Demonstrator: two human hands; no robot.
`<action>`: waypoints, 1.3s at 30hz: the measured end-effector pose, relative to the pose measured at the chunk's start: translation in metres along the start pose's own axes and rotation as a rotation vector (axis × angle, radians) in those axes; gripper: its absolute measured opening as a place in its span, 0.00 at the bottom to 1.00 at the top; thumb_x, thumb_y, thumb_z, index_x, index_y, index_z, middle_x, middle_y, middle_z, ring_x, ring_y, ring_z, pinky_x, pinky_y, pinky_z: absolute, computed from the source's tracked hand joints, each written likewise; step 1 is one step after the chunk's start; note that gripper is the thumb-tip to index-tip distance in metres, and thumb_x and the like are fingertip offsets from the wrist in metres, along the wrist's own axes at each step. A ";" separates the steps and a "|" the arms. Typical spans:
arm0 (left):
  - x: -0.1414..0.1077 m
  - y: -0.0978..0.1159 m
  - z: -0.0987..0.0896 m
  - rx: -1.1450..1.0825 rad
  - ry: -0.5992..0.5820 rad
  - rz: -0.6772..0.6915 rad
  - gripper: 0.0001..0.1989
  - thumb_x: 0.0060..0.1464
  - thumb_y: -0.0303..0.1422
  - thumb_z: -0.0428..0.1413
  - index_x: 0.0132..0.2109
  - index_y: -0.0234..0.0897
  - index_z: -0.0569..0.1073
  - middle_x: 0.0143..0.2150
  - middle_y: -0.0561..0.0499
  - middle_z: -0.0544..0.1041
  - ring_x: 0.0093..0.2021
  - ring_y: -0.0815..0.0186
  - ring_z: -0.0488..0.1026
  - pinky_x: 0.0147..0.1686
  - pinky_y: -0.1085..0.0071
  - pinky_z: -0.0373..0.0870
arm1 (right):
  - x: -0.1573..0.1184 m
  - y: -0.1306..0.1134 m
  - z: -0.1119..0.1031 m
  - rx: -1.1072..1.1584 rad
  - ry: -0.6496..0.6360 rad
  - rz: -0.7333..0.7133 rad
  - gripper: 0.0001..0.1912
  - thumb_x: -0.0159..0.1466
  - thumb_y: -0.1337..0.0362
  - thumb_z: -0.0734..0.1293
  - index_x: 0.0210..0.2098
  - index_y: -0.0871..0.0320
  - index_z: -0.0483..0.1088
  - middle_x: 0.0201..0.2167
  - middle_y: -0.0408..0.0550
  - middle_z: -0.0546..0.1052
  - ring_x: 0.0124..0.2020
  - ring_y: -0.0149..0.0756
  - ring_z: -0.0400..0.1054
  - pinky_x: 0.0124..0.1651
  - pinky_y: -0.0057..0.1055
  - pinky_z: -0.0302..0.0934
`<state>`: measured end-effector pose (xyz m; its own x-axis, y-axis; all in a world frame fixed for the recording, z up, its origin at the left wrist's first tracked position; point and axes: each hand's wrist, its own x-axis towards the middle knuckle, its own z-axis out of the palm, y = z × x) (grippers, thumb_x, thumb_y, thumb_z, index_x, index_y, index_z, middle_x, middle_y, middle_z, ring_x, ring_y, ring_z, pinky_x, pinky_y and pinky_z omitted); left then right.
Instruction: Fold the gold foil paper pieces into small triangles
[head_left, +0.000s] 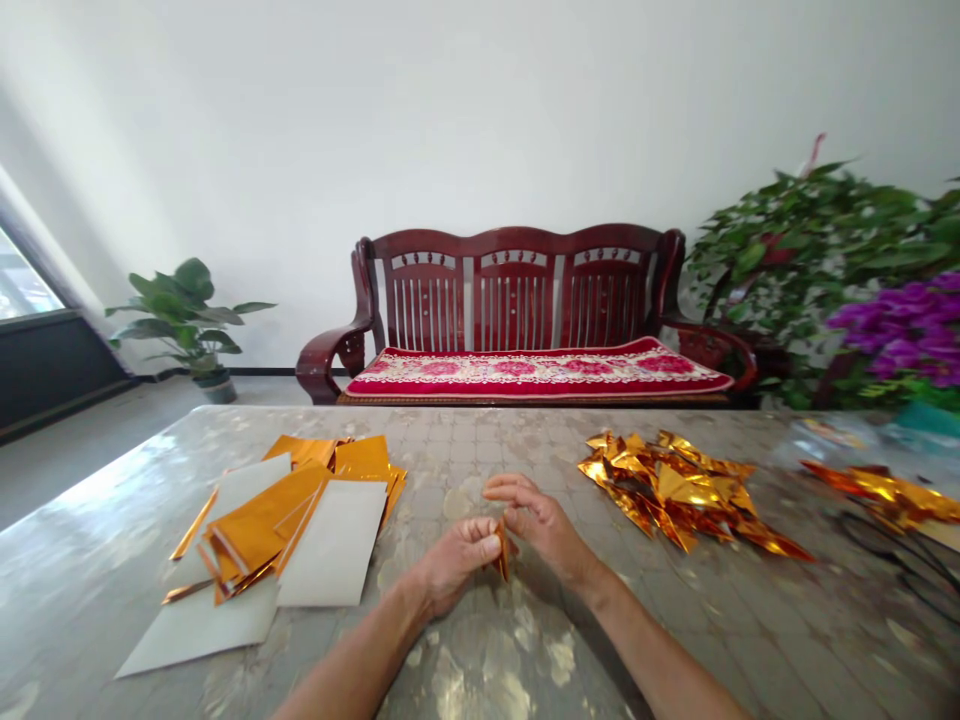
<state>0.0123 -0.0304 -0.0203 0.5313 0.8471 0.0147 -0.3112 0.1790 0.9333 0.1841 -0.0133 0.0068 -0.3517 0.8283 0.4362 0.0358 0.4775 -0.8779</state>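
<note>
Near the table's middle, my left hand (459, 560) pinches a small folded piece of orange-gold foil paper (502, 562) between thumb and fingers. My right hand (541, 522) is just to the right, its thumb and a fingertip at the upper edge of the folded piece, the other fingers bent and apart from it. How firmly the right fingers grip is hard to make out. On the left lie flat orange foil sheets (262, 515) with pale-backed sheets (334, 545) among them. A heap of shiny folded gold foil pieces (675, 490) rests on the right.
The patterned table (450, 450) spans the foreground. At its right edge are more foil pieces (892, 492), clear plastic (832, 440) and a black cable (892, 555). Beyond stand a dark red wooden bench (514, 290), a potted plant (187, 310) and purple flowers (907, 330).
</note>
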 end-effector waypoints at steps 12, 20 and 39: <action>-0.002 -0.008 0.012 -0.274 -0.003 -0.079 0.26 0.38 0.51 0.69 0.26 0.34 0.70 0.26 0.52 0.66 0.31 0.69 0.66 0.38 0.71 0.64 | -0.007 -0.008 0.017 0.233 -0.070 0.284 0.21 0.61 0.44 0.67 0.34 0.57 0.71 0.29 0.44 0.73 0.23 0.29 0.63 0.24 0.25 0.58; -0.003 0.002 0.009 -0.011 0.290 0.059 0.20 0.54 0.49 0.59 0.42 0.36 0.73 0.36 0.50 0.75 0.36 0.67 0.71 0.38 0.72 0.66 | 0.001 -0.011 0.007 -0.254 0.142 0.105 0.11 0.64 0.57 0.62 0.30 0.56 0.68 0.29 0.44 0.72 0.35 0.36 0.66 0.39 0.30 0.60; 0.002 0.006 0.011 0.275 0.619 0.238 0.12 0.45 0.39 0.61 0.25 0.35 0.70 0.19 0.57 0.69 0.22 0.72 0.64 0.26 0.76 0.60 | -0.007 -0.005 0.018 -0.598 0.168 -0.022 0.05 0.66 0.65 0.63 0.37 0.53 0.71 0.34 0.46 0.76 0.39 0.39 0.68 0.43 0.33 0.59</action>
<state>0.0201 -0.0336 -0.0102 -0.0962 0.9904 0.0990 -0.1095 -0.1094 0.9880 0.1700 -0.0269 0.0045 -0.2079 0.8278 0.5211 0.5649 0.5365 -0.6269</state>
